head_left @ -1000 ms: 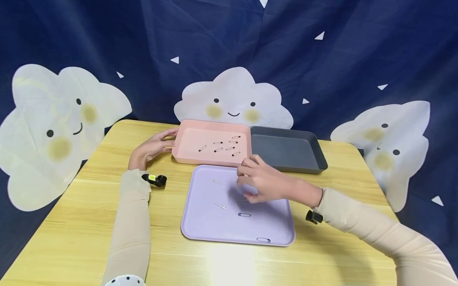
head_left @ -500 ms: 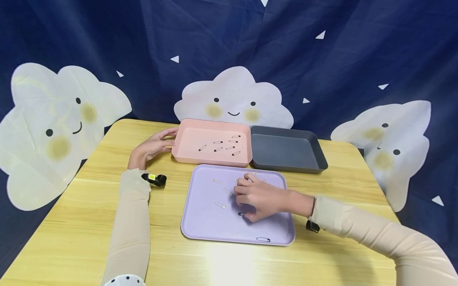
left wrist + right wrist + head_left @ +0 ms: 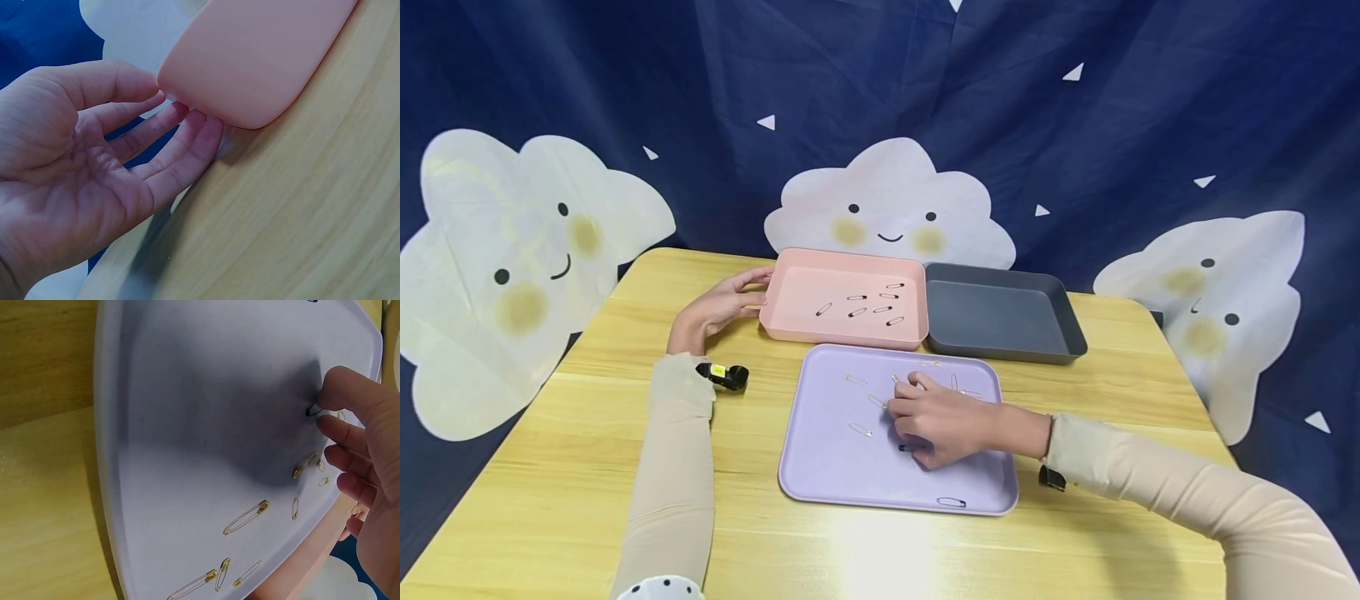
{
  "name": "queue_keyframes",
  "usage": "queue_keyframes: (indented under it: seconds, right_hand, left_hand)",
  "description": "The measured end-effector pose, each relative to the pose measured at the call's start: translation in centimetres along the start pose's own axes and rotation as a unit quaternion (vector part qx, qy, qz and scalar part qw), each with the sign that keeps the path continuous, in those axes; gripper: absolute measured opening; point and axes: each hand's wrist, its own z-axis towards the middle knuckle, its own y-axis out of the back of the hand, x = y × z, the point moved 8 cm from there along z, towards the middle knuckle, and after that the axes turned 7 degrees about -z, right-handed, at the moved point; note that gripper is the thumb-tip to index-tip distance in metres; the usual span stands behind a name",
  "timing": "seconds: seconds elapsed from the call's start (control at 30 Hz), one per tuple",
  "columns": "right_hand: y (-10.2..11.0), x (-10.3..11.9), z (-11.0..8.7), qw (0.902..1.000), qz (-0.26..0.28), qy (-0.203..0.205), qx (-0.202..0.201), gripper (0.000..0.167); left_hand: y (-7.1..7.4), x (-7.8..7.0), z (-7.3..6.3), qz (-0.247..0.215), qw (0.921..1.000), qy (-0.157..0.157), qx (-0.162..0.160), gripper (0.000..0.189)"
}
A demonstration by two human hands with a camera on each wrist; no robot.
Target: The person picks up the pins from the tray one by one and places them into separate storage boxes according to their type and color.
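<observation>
My right hand (image 3: 940, 421) is low over the lilac tray (image 3: 842, 479), its thumb and index finger pinching one end of a black safety pin (image 3: 312, 410); most of that pin is hidden behind the fingers. Several gold safety pins (image 3: 247, 517) lie around the hand on the same tray. Another black safety pin (image 3: 951, 502) rests near the tray's front edge. My left hand (image 3: 94, 144) touches the left end of the pink tray (image 3: 250, 56) with its fingertips, the fingers loosely extended. Several black safety pins (image 3: 857, 312) are spread inside the pink tray.
A dark grey tray (image 3: 1000, 312) stands against the pink tray's right side, behind the lilac one. All three are on a wooden table (image 3: 760, 533). A dark blue curtain (image 3: 880, 75) with cloud pictures hangs at the back.
My right hand has come down toward the front of the lilac tray, from above its back half to the black safety pin. My left hand has stayed at the pink tray.
</observation>
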Motion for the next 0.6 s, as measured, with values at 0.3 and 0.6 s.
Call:
queue_keyframes:
  seconds: [0.3,0.6]
  right_hand:
    - [0.06,0.04,0.31,0.9999,-0.011,0.008,-0.009,0.019]
    - [-0.19,0.06,0.49,0.9998,-0.015,0.013,-0.004,0.018]
  left_hand:
    - [0.02,0.05,0.06,0.005,1.0,0.003,0.002,0.067]
    - [0.1,0.13,0.12,0.006,1.0,0.003,0.001,0.066]
